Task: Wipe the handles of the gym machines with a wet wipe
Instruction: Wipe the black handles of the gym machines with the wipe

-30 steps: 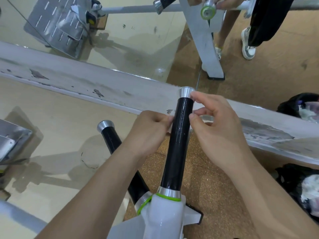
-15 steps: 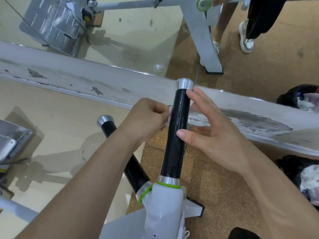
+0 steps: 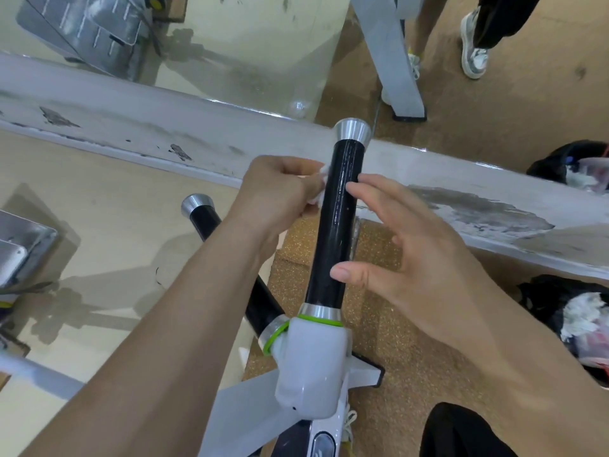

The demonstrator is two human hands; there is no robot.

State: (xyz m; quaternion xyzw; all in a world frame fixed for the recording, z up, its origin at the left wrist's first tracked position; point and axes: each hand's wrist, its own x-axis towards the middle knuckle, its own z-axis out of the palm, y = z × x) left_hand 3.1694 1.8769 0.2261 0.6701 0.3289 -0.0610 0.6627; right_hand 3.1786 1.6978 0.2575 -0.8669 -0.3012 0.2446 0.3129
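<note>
Right hand (image 3: 418, 258) spread loose, thumb and fingertips touching the black handle (image 3: 336, 225) on its right side. Left hand (image 3: 280, 192) pinches a white wet wipe (image 3: 318, 189) against its left side, below the silver cap (image 3: 352, 130), white ledge (image 3: 131, 127) just behind

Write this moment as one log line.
left hand: grips wet wipe against black handle | right hand: open, thumb and fingertip touching handle

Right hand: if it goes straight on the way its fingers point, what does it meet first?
The black handle. The right hand, open, aims its fingers at the handle's near side, seemingly touching or nearly so. On the far side, the left hand holds the wet wipe.
</note>
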